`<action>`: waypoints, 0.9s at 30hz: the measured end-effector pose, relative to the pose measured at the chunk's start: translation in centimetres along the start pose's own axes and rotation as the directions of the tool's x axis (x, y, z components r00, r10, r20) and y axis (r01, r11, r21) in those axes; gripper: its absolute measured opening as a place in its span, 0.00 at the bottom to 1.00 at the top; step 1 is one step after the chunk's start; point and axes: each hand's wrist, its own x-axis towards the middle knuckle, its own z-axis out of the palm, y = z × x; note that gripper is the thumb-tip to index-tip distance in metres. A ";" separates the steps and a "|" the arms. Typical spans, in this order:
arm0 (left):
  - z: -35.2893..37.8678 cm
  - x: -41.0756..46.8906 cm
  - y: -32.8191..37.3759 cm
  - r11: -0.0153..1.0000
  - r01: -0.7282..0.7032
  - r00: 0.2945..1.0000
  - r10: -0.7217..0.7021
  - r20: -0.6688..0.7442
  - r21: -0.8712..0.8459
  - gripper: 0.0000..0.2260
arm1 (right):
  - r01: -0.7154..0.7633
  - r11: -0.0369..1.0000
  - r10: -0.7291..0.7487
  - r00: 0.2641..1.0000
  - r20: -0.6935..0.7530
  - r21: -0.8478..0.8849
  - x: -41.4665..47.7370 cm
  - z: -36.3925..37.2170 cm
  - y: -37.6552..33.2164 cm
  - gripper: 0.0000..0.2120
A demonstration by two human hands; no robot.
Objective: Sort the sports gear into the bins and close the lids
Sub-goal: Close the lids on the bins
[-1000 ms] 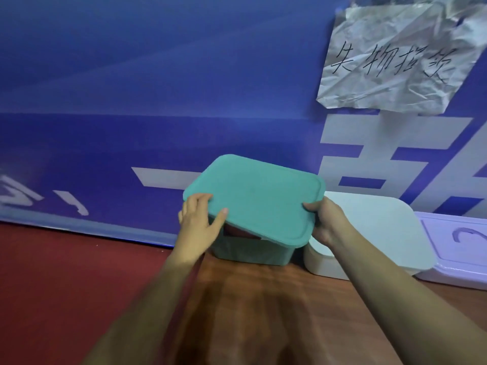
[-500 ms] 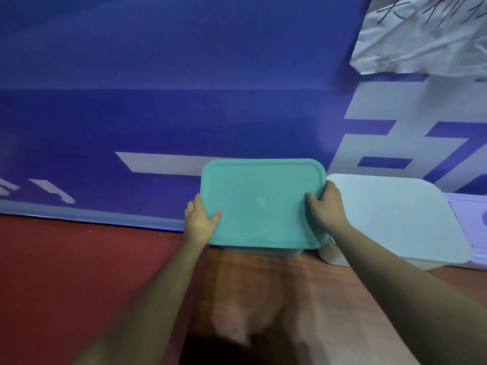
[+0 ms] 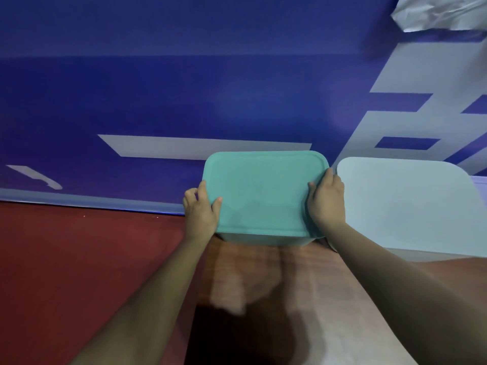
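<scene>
A blue banner [image 3: 184, 88] with pale lettering backs a red floor [image 3: 79, 259] and a wooden surface [image 3: 276, 280]. The teal bin [image 3: 263, 239] stands on the wooden surface against the banner. The teal lid [image 3: 263, 191] lies flat on top of it. The left hand [image 3: 201, 210] grips the lid's left edge, thumb on top, fingers curled at the rim. The right hand [image 3: 328, 202] grips the right edge likewise. A pale lidded bin [image 3: 408, 206] stands just beside, to the right. Crumpled paper [image 3: 442, 11] hangs at the upper right.
</scene>
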 end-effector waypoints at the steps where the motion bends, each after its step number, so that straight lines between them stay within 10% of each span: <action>1: 0.1 0.1 0.1 1.000 0.002 1.000 -0.002 -0.004 0.000 0.28 | 0.013 1.000 -0.013 1.000 0.005 -0.021 0.0 0.2 0.0 0.21; 12: 0.8 -0.2 0.4 0.996 -0.070 0.996 0.073 -0.044 0.061 0.23 | 0.086 0.934 -0.104 0.994 -0.032 -0.347 0.5 0.6 0.5 0.16; 27: 0.2 0.8 0.0 0.998 0.039 0.997 -0.034 0.076 -0.058 0.28 | -0.045 0.999 0.045 0.998 -0.047 0.001 -0.4 -0.3 -0.1 0.25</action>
